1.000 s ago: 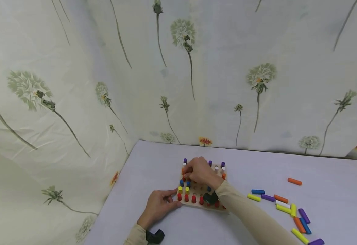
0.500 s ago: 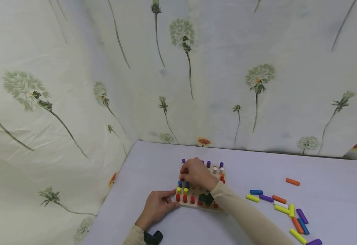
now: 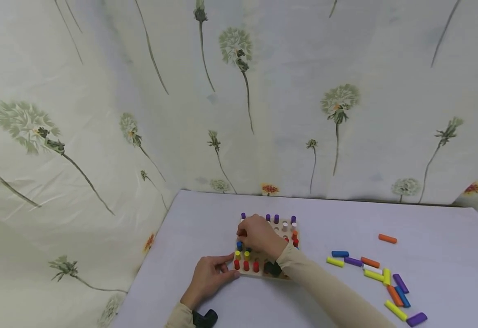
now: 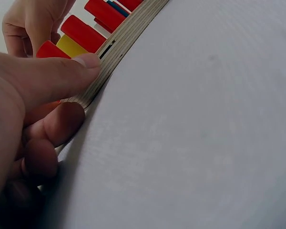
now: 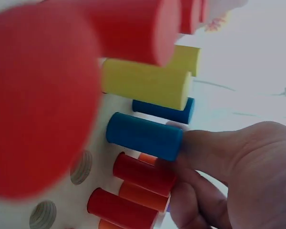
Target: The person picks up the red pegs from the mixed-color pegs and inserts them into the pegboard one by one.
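Observation:
A wooden pegboard [image 3: 259, 274] with rows of coloured pegs lies on the table. My left hand [image 3: 208, 277] grips its front left corner, the thumb [image 4: 66, 74] along the board's edge and the other fingers curled below. Over the board's left side reaches my right hand [image 3: 259, 233]. In the right wrist view its thumb and fingers pinch the top of a red peg [image 5: 143, 172] standing in the board. Right beside the thumb is a blue peg [image 5: 145, 136], with a yellow peg [image 5: 145, 81] beyond it. The right index fingertip is mostly hidden behind pegs.
Loose pegs lie scattered to the right of the board, among them an orange peg [image 3: 387, 238], a blue peg [image 3: 340, 253] and a purple peg [image 3: 417, 319]. Bare holes [image 5: 81, 167] show between standing pegs. A dandelion-print curtain [image 3: 288, 114] hangs behind the table.
My right hand has shifted slightly left and nearer over the board, covering the left column's red peg in the head view. The left hand stays at the corner; the head view has swung slightly.

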The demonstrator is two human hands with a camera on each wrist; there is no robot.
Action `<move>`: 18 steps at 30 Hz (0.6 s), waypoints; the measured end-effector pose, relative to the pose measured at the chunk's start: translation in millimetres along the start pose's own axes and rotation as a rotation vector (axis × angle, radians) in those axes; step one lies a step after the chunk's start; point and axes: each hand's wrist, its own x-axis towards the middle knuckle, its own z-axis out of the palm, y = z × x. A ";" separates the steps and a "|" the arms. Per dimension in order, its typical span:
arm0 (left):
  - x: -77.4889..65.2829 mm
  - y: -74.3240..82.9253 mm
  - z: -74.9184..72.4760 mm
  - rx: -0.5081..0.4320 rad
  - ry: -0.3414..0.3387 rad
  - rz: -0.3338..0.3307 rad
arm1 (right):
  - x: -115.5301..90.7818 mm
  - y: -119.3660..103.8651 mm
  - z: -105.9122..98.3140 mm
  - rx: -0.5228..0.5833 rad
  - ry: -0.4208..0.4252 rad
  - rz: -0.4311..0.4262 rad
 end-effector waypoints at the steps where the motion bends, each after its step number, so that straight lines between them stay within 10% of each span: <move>1: 0.4 -0.5 0.0 -0.005 -0.001 -0.003 | 0.0 0.4 -0.7 0.007 -0.007 -0.003; 18: 10.7 -4.8 5.3 0.004 -0.050 -0.025 | -45.2 10.6 -56.5 -0.107 0.053 -0.093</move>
